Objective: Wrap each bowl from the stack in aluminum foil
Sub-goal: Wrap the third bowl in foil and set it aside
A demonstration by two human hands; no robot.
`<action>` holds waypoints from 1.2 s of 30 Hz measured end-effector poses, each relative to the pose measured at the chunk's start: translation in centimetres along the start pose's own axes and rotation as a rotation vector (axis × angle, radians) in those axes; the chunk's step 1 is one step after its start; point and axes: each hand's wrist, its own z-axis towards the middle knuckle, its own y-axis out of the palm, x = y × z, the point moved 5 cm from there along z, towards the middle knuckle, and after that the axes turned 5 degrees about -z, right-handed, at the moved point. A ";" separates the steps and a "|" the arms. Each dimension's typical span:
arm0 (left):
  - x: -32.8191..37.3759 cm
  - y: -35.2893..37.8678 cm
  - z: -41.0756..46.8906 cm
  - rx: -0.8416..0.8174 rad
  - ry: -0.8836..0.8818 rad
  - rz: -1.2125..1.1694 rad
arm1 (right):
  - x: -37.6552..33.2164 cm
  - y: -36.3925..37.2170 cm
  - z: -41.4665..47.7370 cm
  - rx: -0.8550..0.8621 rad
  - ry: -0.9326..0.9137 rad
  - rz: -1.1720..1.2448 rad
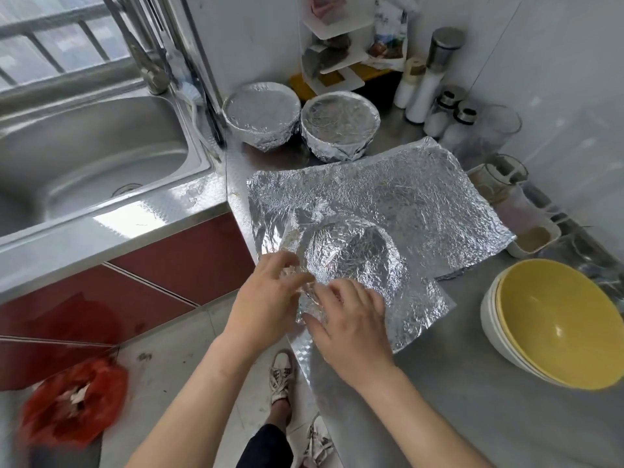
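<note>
Crinkled aluminium foil sheet (418,309) is draped over a round bowl (351,258) at the steel bench's (472,383) left edge, pinched by the left grip (266,292) and pressed flat-fingered by the right grip (351,319).

Counter (456,383): one foil-covered bowl (354,255) on loose foil sheet (405,197), left hand (270,292) and right hand (351,322) on its near rim. Two wrapped bowls (261,118) behind; stack of yellow bowls (553,319) at right.

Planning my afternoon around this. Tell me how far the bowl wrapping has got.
Done: the left wrapped bowl and right wrapped bowl stand behind, near the sink. In hand: a third bowl, with left hand and right hand working the foil at its near rim. Left: the stack of yellow bowls, bare; a spare foil sheet lies ready.
</note>
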 end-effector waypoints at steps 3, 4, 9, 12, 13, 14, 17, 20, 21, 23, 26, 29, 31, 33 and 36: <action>1.4 0.6 -0.7 -0.044 0.106 -0.050 | 1.9 -1.2 -0.6 -0.003 -0.053 0.079; 1.5 0.9 -0.8 -0.056 0.127 -0.064 | 2.4 -1.3 -0.7 -0.011 -0.087 0.076; 1.0 2.2 -1.1 -0.079 0.172 -0.092 | 4.1 -1.3 -1.0 0.006 -0.236 0.037; 1.0 2.2 -1.0 -0.031 0.211 -0.075 | 4.1 -1.3 -1.0 0.081 -0.275 0.000; 1.0 2.2 -0.9 -0.016 0.220 -0.075 | 3.9 -1.3 -1.1 0.099 -0.287 -0.022; 1.0 2.3 -1.0 -0.003 0.226 -0.078 | 3.8 -1.2 -1.0 0.110 -0.297 -0.043; 1.0 2.5 -1.3 0.033 0.243 -0.075 | 3.5 -0.7 -1.0 0.146 -0.304 -0.103; 1.0 2.7 -1.4 0.085 0.237 -0.066 | 3.3 -0.3 -1.0 0.173 -0.297 -0.122; 1.1 2.7 -1.4 0.096 0.236 -0.067 | 3.2 -0.2 -1.0 0.178 -0.298 -0.131; 1.3 2.5 -1.4 0.117 0.248 -0.070 | 2.9 -0.5 -0.8 0.201 -0.300 -0.146; 1.4 1.7 -1.3 0.155 0.243 -0.073 | 2.0 -1.6 -0.3 0.262 -0.281 -0.168; 0.8 0.8 -1.1 0.204 0.203 -0.031 | 0.8 -2.2 -0.1 0.294 -0.233 -0.172; 0.3 0.6 -1.3 0.197 0.180 -0.005 | 0.1 -1.7 -0.2 0.288 -0.194 -0.171; -0.2 0.4 -1.5 0.169 0.149 0.015 | -0.5 -0.8 -0.2 0.238 -0.147 -0.147; -0.5 0.3 -1.6 0.109 0.094 0.055 | -0.9 0.0 -0.1 0.101 -0.080 -0.085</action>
